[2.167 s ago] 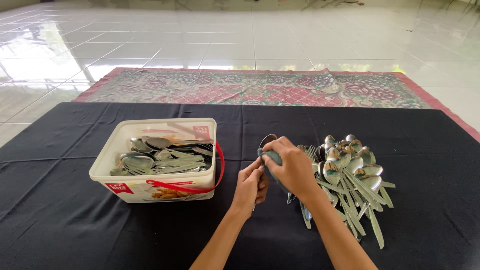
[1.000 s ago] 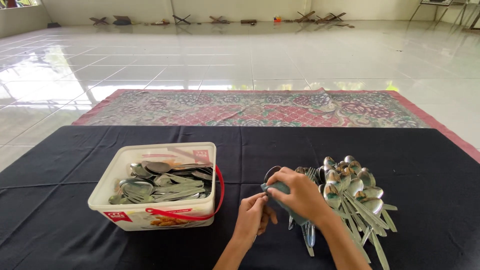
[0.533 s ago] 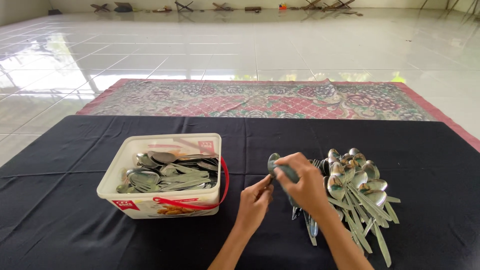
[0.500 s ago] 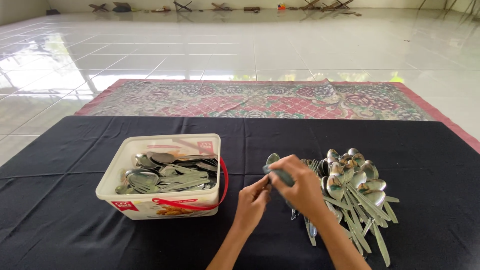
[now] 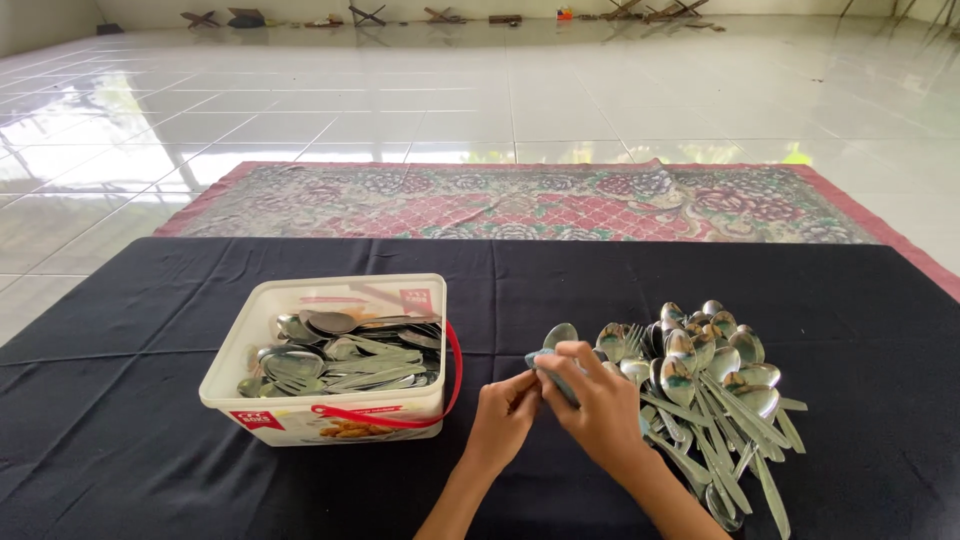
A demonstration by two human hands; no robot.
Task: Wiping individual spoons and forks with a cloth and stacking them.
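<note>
My left hand [image 5: 503, 420] pinches the handle of a metal spoon [image 5: 559, 335] whose bowl sticks up just beyond my fingers. My right hand [image 5: 595, 400] is closed around a grey-blue cloth [image 5: 553, 371] that wraps the spoon's handle. Both hands meet over the black cloth [image 5: 130, 450] near its front middle. The spoon's handle is hidden by the cloth and my fingers.
A white plastic tub [image 5: 330, 420] with a red handle, holding several spoons and forks, stands left of my hands. A pile of spoons and forks [image 5: 715, 385] lies to the right. A patterned red rug [image 5: 520, 200] and white tiled floor lie beyond.
My right hand has slid the cloth down the spoon's handle toward me, baring more of the bowl. My left hand keeps its hold. The view has shifted slightly.
</note>
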